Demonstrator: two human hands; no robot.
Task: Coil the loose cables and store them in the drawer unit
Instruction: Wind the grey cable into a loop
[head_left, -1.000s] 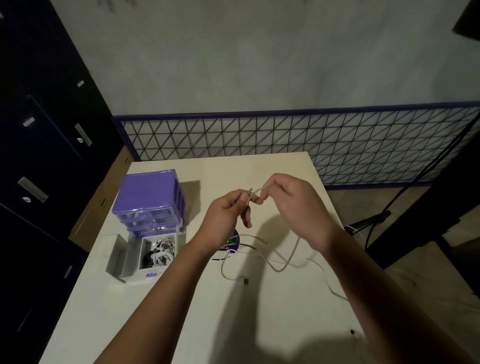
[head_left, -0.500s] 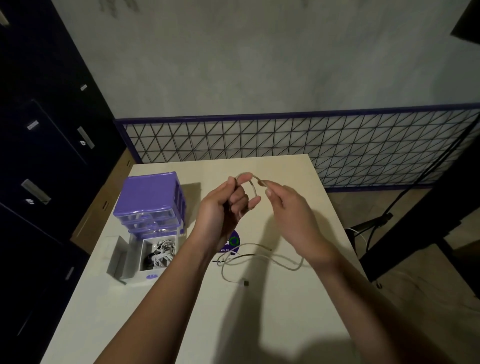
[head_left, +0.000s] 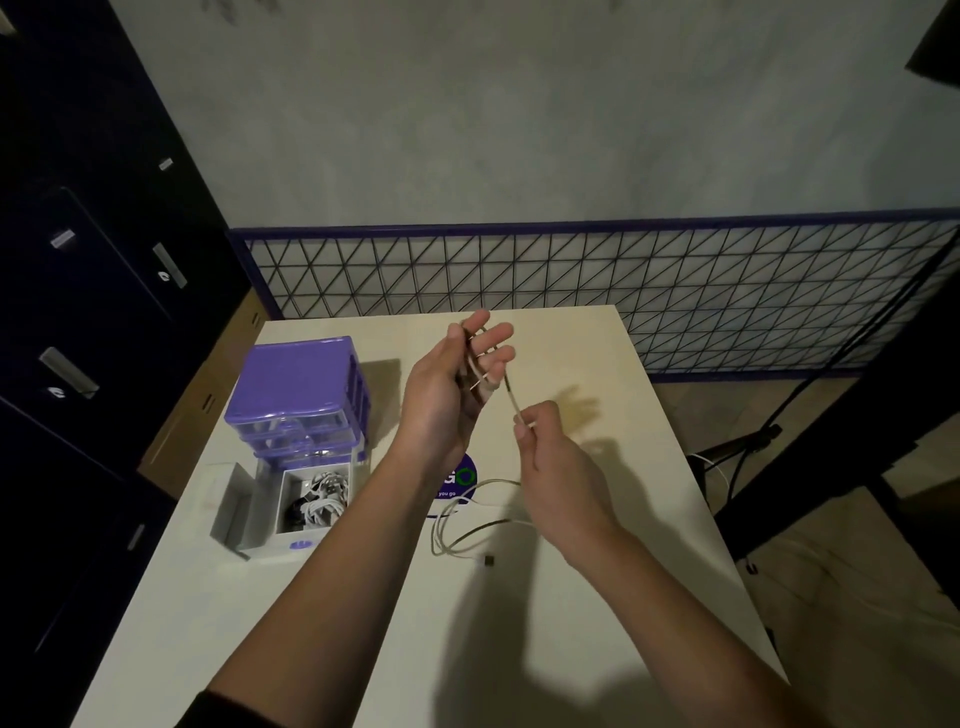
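Note:
A thin pale cable (head_left: 457, 525) trails in loose loops on the white table (head_left: 363, 623), ending in a small dark plug (head_left: 488, 559). Its upper part runs up to my hands. My left hand (head_left: 447, 395) is raised with fingers spread; the cable loops over them and the thumb pins it against the index finger. My right hand (head_left: 550, 457) pinches the taut strand just below and to the right. The purple drawer unit (head_left: 296, 384) stands at the left. Its bottom drawer (head_left: 306, 540) is pulled out, with coiled white cables (head_left: 322, 501) inside.
A round purple sticker (head_left: 462, 478) lies on the table under my left wrist. Dark metal cabinets (head_left: 93, 291) stand at the left, a wire-mesh panel (head_left: 623, 280) behind the table. Black legs and floor cables (head_left: 748, 447) sit at the right.
My left hand's fingers have straightened and spread, and the cable now wraps over them. My right hand moved down and toward me along the strand; the slack on the table has shortened.

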